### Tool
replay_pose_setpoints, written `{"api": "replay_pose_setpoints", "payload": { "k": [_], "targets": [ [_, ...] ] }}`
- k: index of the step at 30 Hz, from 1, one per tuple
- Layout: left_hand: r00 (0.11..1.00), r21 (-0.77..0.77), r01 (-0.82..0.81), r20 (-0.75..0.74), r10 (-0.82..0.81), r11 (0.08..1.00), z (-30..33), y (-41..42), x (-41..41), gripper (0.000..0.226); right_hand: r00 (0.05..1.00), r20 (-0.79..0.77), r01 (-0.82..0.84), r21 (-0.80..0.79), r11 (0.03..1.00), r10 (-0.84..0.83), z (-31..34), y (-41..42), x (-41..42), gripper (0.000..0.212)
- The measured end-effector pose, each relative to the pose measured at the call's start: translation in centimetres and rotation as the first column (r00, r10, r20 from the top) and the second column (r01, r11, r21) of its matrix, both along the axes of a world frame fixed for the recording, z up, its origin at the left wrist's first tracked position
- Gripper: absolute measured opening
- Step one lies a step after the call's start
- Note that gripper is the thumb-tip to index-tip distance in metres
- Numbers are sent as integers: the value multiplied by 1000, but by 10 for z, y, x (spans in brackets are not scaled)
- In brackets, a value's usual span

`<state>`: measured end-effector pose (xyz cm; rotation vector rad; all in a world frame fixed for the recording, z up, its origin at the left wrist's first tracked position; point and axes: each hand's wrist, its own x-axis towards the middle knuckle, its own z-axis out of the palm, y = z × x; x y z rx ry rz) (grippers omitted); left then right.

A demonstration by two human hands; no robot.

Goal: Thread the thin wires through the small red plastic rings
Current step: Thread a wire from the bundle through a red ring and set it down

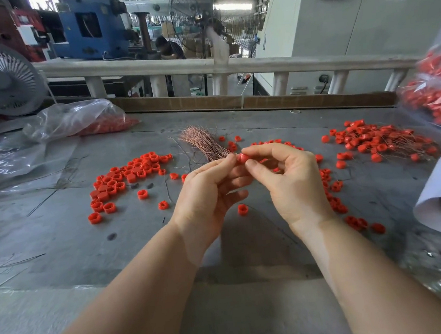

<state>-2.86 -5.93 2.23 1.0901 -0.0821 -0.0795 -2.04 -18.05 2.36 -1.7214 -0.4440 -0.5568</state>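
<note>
Grey tabletop [58, 238] is hosting both hands pinching one red ring [242, 158] at twelve o'clock, left hand [205, 193] also clutching the wire bundle [206, 144], right hand [288, 178] needing steady alignment.

Factory hall: white railing [203, 66], blue machine [87, 28], standing fan [195, 14], daylight beyond.

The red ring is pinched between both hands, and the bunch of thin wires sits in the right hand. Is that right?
Not quite. The red ring is pinched between both hands, but the bunch of thin wires sits in the left hand, fanning out behind its fingertips. The right hand only pinches the ring. The head view shows this.
</note>
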Motion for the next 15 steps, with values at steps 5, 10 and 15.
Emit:
{"api": "replay_pose_setpoints", "payload": {
  "k": [5, 10, 15],
  "targets": [
    [1000, -20, -8, 3, 8, 1000, 0, 0, 0, 24, 1000, 5, -8, 16, 1000, 8, -1, 0, 1, 19],
    [999, -9, -29, 21, 29, 1000, 0, 0, 0, 15, 999, 8, -48, 38, 998, 48, -1, 0, 1, 18],
    [998, 30, -49, 41, 48, 998, -3, 1, 1, 25, 999, 5, -51, 9, 999, 51, -2, 0, 1, 13]
  ]
}}
